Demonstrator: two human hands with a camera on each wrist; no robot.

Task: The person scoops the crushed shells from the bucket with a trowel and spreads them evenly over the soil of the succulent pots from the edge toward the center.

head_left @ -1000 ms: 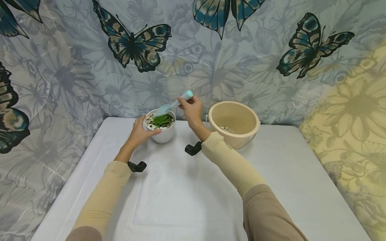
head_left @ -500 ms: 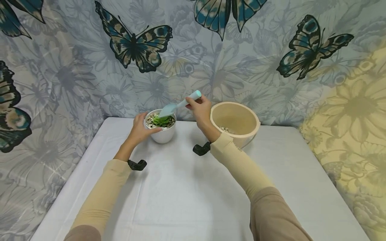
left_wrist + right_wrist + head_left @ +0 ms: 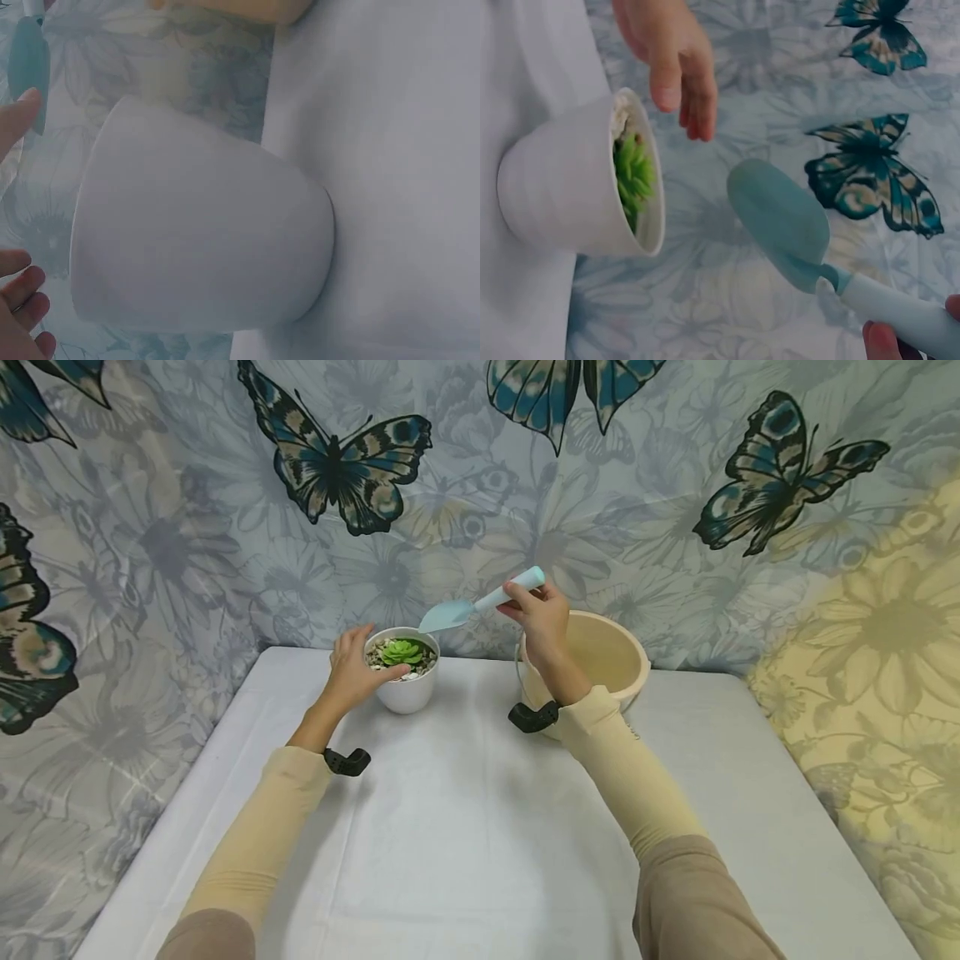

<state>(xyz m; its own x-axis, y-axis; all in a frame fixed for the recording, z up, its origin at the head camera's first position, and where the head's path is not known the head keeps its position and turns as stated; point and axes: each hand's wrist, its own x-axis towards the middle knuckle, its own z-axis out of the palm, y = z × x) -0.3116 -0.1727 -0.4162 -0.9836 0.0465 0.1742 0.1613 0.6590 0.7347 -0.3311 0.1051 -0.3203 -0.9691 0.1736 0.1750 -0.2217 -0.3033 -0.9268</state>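
Note:
A white pot stands upright on the table, holding a green succulent with pale pebbles around it. My left hand hovers at the pot's left rim, its fingers extended and spread; both wrist views show it just clear of the pot. Between the thumb and fingers of my right hand, I grip the light-blue handle of a small garden trowel. The trowel's blade is raised, its tip beyond the pot's right rim. No load shows on the blade.
A cream bucket with a thin handle stands right of the pot, partly behind my right wrist; its bottom is hidden. White cloth covers the table. Patterned butterfly fabric hangs close behind.
My right hand has moved right and up with the trowel, taking the blade from over the succulent to beyond the rim. My left hand's fingers have come slightly off the pot.

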